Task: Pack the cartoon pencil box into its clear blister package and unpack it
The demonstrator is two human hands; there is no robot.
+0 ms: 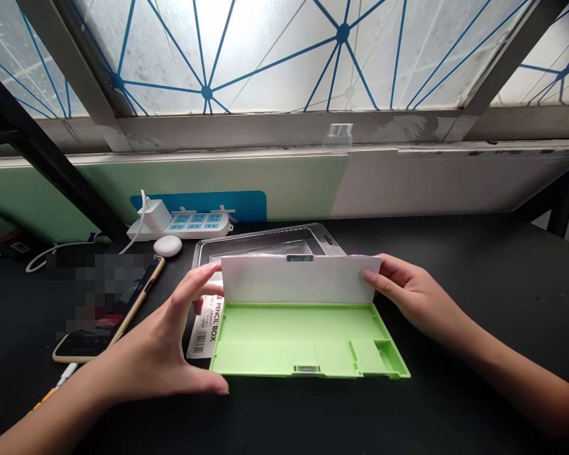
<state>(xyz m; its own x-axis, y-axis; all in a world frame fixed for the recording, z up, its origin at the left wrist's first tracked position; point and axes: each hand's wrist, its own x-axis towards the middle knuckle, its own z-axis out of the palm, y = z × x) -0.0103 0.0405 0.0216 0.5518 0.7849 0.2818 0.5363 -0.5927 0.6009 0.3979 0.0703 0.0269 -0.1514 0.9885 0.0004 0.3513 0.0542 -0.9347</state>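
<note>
A light green pencil box (pixel 284 325) is held open above the black table, its shallow inside bare apart from a small raised section at the right. Its white lid (pixel 294 281) stands raised along the far edge, with a small catch at the top middle. My left hand (pixel 175 344) spans the box's left side, thumb at the near corner and fingers by the lid's left edge. The lid's right edge is pinched between the thumb and fingers of my right hand (pixel 405 287). Partly behind the box lies a card (pixel 203 332) printed "PENCIL BOX".
Behind the box rests a clear plastic package (pixel 332 239). At the left, a phone (pixel 137 300) lies by a white round case (pixel 167 246). A white power strip (pixel 199 222) with a plugged-in charger sits against the wall. Black frame bars (pixel 61 158) slope at both sides.
</note>
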